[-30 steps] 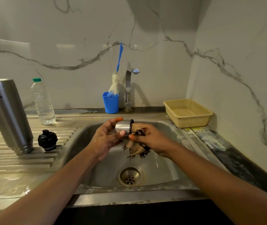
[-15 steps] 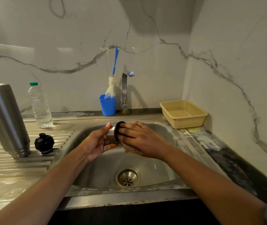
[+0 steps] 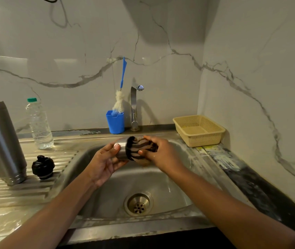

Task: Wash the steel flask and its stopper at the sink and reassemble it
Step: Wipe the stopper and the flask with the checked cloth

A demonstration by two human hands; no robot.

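Over the steel sink (image 3: 182, 180), my left hand (image 3: 105, 160) holds a small steel cup lid (image 3: 122, 150) of the flask on its side, its black-rimmed mouth facing right. My right hand (image 3: 158, 152) grips a brown scrubbing cloth (image 3: 139, 148) pushed against and into that mouth. The tall steel flask body (image 3: 1, 141) stands upside down on the ribbed drainboard at the left. Its black stopper (image 3: 43, 167) sits beside it on the drainboard.
A tap (image 3: 134, 106) rises behind the sink, with no water visibly running. Beside it a blue cup (image 3: 115, 122) holds a blue-handled bottle brush (image 3: 120, 97). A clear plastic bottle (image 3: 39, 123) stands back left. A beige basket (image 3: 198, 130) sits on the right counter.
My right hand has turned and shifted on the cloth, working it around and into the cup lid's mouth. The left hand keeps hold of the lid. Flask body and stopper have stayed put.
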